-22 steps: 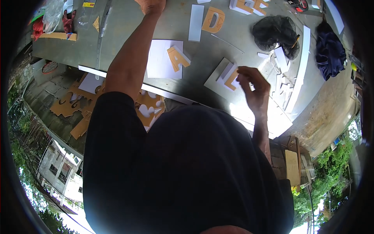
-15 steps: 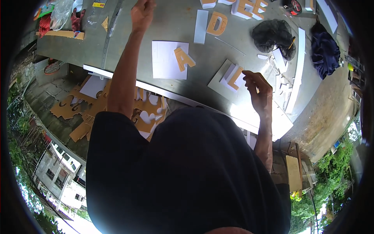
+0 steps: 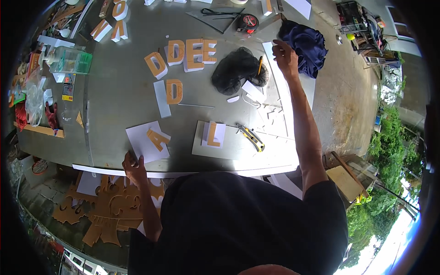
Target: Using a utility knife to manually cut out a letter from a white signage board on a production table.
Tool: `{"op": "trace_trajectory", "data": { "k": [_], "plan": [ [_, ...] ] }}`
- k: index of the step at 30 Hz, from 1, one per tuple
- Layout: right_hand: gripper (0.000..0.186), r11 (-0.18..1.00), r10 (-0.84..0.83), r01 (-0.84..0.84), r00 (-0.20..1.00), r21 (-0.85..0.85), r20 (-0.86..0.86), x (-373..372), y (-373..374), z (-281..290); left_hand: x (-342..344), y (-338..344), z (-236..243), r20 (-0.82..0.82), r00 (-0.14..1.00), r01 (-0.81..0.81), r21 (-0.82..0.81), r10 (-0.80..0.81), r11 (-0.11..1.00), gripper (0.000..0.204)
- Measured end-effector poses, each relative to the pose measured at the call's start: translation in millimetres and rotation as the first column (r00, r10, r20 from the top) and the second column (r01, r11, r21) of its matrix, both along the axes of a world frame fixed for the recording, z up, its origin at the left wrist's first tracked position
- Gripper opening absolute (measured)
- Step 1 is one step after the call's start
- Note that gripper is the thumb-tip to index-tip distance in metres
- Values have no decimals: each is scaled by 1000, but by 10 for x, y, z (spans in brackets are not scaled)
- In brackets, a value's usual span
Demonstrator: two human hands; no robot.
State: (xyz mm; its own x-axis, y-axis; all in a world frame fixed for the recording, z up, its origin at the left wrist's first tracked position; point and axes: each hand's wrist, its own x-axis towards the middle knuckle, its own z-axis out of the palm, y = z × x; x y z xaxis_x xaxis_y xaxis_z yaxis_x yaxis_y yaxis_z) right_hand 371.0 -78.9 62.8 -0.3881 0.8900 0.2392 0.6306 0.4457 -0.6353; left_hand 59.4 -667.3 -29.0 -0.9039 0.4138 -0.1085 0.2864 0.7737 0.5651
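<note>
My left hand is at the table's near edge, thumb and fingers apart, by the near corner of a white sheet. On that sheet lies a brown-faced letter A, overhanging its right side. My right hand reaches far right, fingers loosely bent and apart, with nothing visible in them. It is above a long white strip, beside a dark blue cloth. Between the hands, a letter L with a white piece rests on a grey board. A yellow-black utility knife lies just right of it.
Brown-faced letters, including a D and an E, stand mid-table. A black mesh bundle, a tape measure and white scraps lie to the right. Cut cardboard is below the near edge.
The view has turned and shifted right. My left hand has come back from far across the table to the sheet's corner. My right hand has left the L for the cloth, and the knife now shows.
</note>
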Motion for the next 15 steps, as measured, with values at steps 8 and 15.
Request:
{"op": "trace_trajectory", "data": {
  "k": [8,15],
  "plan": [
    [70,912,-94,114,993,-393,71,-836,1785,-696,245,-228,-85,-50,990,-135,-21,134,991,54],
    [39,961,63,13,963,-276,263,333,3608,-720,125,284,-266,-41,998,-42,60,45,997,51]
  ]
}}
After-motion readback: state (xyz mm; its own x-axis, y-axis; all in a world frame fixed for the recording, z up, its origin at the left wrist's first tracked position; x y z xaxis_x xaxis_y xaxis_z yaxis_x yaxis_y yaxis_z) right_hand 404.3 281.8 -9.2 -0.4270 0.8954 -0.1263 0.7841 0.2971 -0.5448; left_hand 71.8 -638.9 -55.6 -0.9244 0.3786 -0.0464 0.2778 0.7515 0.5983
